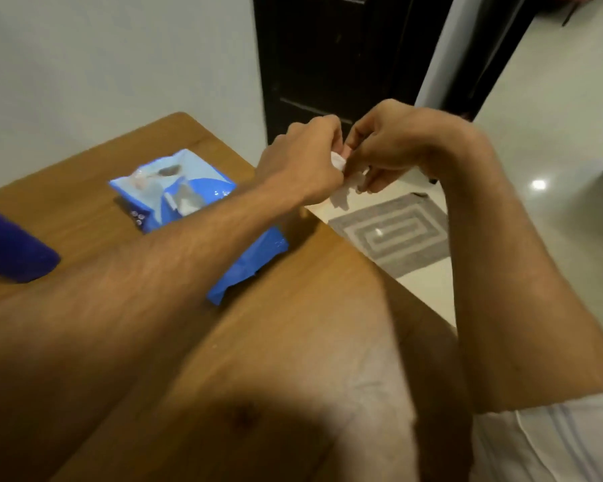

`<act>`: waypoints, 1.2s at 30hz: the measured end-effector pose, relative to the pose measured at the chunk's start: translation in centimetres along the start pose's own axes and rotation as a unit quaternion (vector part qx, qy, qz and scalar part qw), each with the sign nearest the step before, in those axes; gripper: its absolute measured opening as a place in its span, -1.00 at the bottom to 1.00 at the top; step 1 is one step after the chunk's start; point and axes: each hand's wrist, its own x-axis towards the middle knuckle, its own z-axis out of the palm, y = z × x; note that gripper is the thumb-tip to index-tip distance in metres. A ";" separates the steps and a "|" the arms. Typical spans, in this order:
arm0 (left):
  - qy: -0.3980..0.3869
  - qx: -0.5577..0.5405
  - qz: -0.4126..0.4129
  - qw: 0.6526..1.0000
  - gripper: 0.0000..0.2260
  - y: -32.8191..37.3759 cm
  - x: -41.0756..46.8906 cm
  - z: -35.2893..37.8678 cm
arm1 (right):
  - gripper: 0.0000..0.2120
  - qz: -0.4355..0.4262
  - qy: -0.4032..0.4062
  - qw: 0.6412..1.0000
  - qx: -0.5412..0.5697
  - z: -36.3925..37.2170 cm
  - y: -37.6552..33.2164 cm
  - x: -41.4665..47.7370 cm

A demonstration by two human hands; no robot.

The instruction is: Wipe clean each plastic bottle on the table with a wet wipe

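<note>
Both hands meet above the table's far right corner. My left hand (302, 161) and my right hand (389, 144) each pinch a crumpled white wet wipe (342, 179) held between them, most of it hidden by the fingers. A blue pack of wet wipes (188, 193) lies on the wooden table (293, 325) under my left forearm, its flap lifted. A dark blue bottle (11, 248) lies at the left edge of the view, only partly visible.
The table's right edge runs diagonally beside a pale tiled floor with a grey patterned mat (397, 231). A dark wooden door (338, 60) stands behind the table corner. White cloth (554, 443) shows at the bottom right.
</note>
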 end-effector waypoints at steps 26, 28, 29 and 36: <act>-0.479 0.119 -0.140 0.858 -0.66 3.6 8.0 15.3 | -0.87 0.233 0.013 0.967 0.101 5.2 17.6 7.4; -0.478 0.117 -0.147 0.858 -0.61 3.4 8.0 15.4 | -0.89 0.228 -0.019 0.969 0.094 5.5 17.9 7.3; -0.471 0.111 -0.150 0.862 -0.59 3.2 8.0 15.4 | -0.89 0.226 -0.017 0.970 0.089 5.6 18.0 7.3; -0.320 0.063 -0.131 0.936 -0.69 1.8 8.0 13.2 | -0.88 0.192 0.014 0.979 0.073 5.6 16.4 7.4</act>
